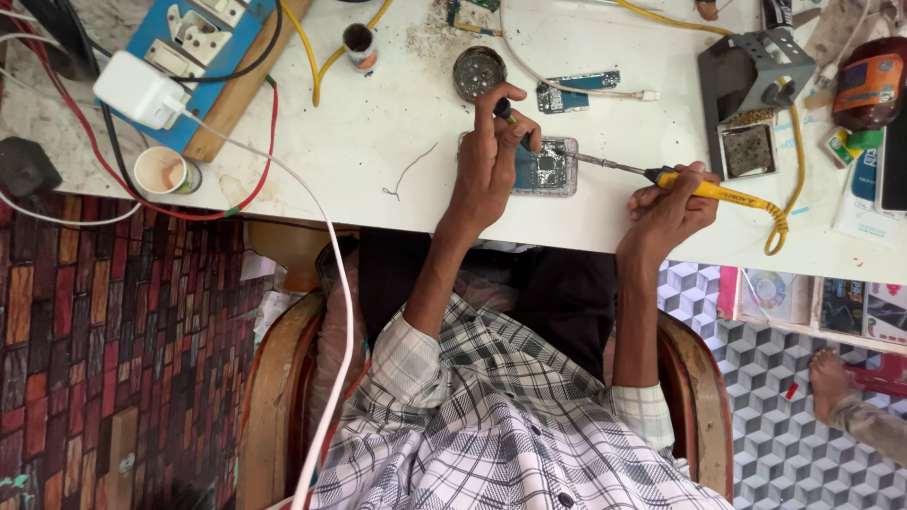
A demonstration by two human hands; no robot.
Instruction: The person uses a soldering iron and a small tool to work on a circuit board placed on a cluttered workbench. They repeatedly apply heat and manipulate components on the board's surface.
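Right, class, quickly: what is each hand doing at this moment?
Left hand: closed on a small dark tool, over the circuit board.
Right hand: closed on the yellow soldering iron.
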